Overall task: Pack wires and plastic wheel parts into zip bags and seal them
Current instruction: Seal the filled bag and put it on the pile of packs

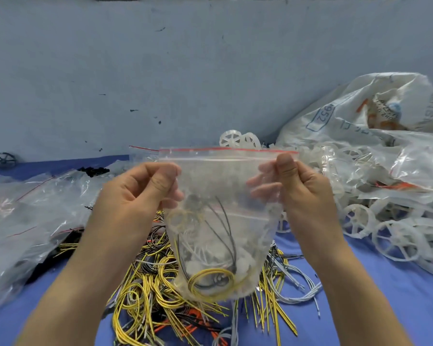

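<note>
I am holding a clear zip bag [220,221] up in the air, in front of me, above the blue table [360,308]. My left hand [138,196] is pinching the left side of the bag, just under the top, with my thumb on my side and my other fingers curled behind the plastic. My right hand [298,186] is pinching the right side the same way, with the thumb pointing up. The bag is hanging down from my fingers, and its red zip line [225,149] is running flat from side to side, just above both thumbs. So the zip is lying across, from one hand to the other, and both hands are just as near to it. Inside, at the bottom, yellow and dark wires [213,278] are curling up with some white plastic parts. I cannot tell if the zip is pressed closed yet. I think I need to slide my fingers up a little and squeeze along that line. Under the bag a big pile of loose wires [145,295] is lying on the table. White plastic wheels [390,236] are lying off to my right.
</note>
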